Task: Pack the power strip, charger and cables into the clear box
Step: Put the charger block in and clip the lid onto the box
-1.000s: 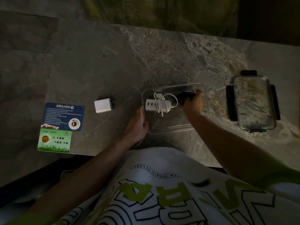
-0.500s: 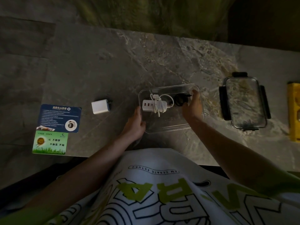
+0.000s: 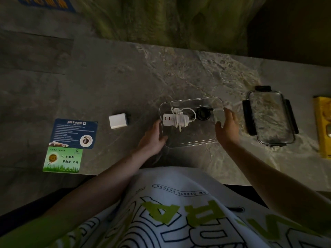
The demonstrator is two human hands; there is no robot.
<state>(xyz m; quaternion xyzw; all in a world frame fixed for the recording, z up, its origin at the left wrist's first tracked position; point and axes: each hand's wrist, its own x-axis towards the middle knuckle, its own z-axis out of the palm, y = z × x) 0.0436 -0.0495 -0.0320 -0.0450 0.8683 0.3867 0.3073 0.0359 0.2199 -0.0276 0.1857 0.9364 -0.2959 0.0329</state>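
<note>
Standing by the marble table [image 3: 107, 83], I see a person who reaches with both bare arms to the clear box [image 3: 191, 141]. The box stands on the middle of the table, close to the near edge. The left hand [image 3: 152, 138] lies against the left wall of the box. Its fingers are almost straight along the wall, and the thumb touches the near left corner. The right hand [image 3: 227, 127] is at the right wall with fingers relaxed and spread, the thumb apart, holding nothing. I cannot tell if it really touches the wall.

Inside the box, in the far left part, lies the white power strip [image 3: 168, 119] with its white cable [image 3: 181, 120] wound around it. Just to the right of it lies a coiled black cable [image 3: 203, 114]. The white charger [image 3: 117, 120] is outside, on the table to the left of the box and apart from it.

The clear lid [image 3: 268, 119] with black clips lies to the right of the box. A blue card [image 3: 73, 133] and a green card [image 3: 61, 161] lie touching near the left edge. A yellow box [image 3: 324, 127] is at the far right.
</note>
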